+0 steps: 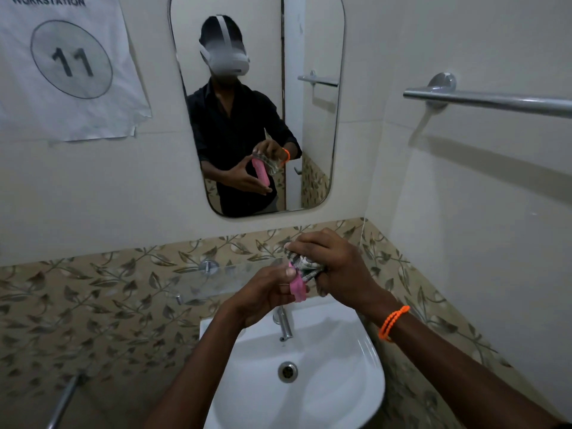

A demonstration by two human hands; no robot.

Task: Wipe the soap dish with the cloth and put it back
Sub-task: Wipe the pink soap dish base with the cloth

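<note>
White sink [334, 382] under mirror [309, 119]; leaf-patterned tile band [93, 305].

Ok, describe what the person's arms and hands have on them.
Both forearms are bare in the head view, with no gloves on either hand. The right wrist carries an orange beaded band looped round more than once. The left hand and right hand show no clear rings. In the mirror, dark sleeves are rolled up near the elbows.
</note>
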